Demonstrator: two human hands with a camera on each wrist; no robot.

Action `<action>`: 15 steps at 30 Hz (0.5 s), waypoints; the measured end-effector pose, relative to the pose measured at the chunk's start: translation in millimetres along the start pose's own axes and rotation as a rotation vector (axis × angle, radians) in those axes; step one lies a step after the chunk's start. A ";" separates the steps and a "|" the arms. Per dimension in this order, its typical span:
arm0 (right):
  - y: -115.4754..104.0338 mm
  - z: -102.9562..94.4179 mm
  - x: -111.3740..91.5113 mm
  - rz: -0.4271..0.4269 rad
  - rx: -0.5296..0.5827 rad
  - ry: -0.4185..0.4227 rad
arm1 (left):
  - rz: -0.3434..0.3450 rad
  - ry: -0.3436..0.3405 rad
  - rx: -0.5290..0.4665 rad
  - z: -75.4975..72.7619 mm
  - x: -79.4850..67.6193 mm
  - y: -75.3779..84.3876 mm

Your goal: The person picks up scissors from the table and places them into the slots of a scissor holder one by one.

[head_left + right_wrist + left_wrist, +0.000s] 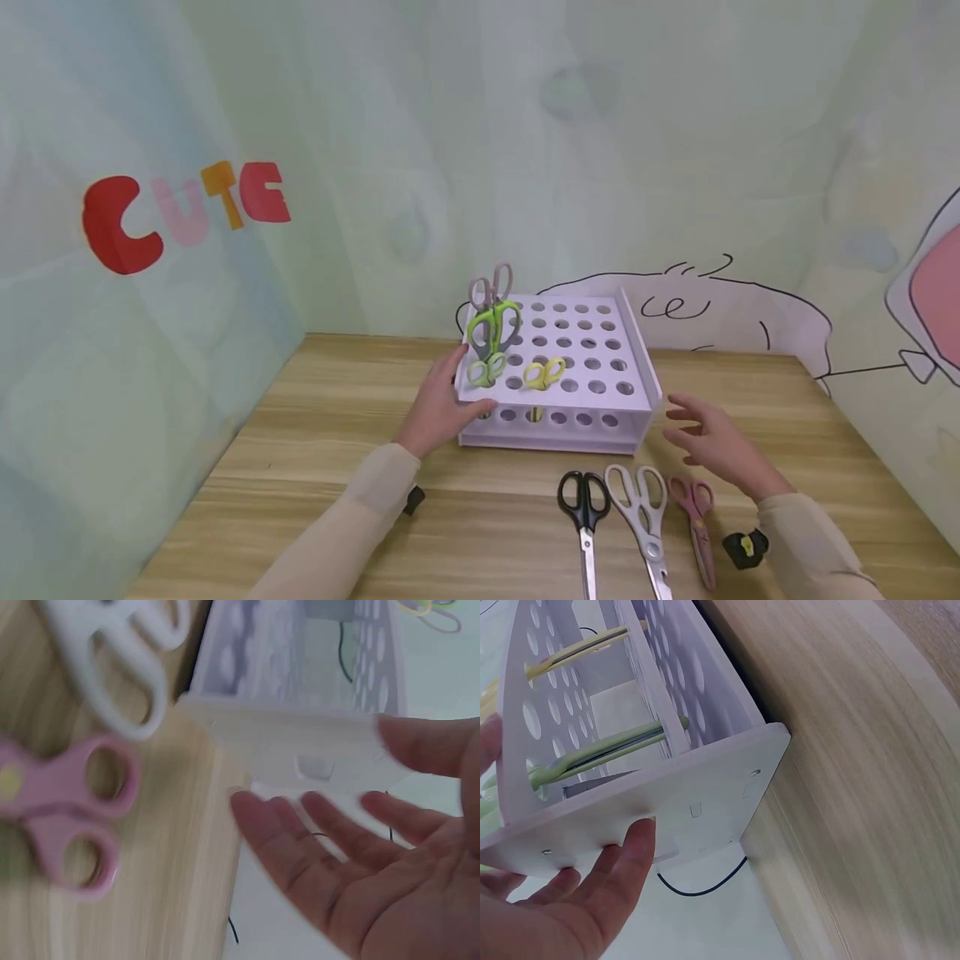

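Note:
A white rack [579,398] with rows of round holes stands on the table. Its left columns hold upright scissors: a mauve-handled pair [503,282], a bright green-handled pair [510,307] and a pale green-handled pair [496,367]. Farther right along the front sits a small yellow-handled pair [554,369]. My left hand [438,408] rests against the rack's left side, fingertips on the outer panel [705,791] and thumb by the front top edge. Beside the right side panel [300,739], my right hand [708,437] holds nothing, its fingers spread and loosely bent.
In front of the rack lie black-handled scissors [583,500], white-handled kitchen scissors [636,500] and pink scissors [697,521], blades toward me. The wooden table [315,467] meets a printed curtain [375,167] behind and at both sides.

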State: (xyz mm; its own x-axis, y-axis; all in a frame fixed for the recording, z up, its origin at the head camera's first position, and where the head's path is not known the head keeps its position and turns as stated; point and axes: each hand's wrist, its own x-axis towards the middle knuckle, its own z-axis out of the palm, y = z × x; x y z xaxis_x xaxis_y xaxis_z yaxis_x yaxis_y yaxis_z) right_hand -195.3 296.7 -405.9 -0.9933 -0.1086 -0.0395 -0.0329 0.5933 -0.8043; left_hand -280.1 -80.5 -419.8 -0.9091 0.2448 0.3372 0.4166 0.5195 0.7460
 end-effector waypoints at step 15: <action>26.8 0.3 -33.3 0.400 -0.231 -0.132 | 0.014 -0.004 -0.018 1.9 -4.8 -1.7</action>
State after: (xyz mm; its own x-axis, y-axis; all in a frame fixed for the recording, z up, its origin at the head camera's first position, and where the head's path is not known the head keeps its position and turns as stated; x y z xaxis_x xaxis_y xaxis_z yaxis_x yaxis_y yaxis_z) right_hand -163.0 315.9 -426.3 -0.9109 0.0733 -0.4060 0.3106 0.7695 -0.5580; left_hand -276.4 -81.0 -423.7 -0.9032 0.2555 0.3450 0.4288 0.5010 0.7517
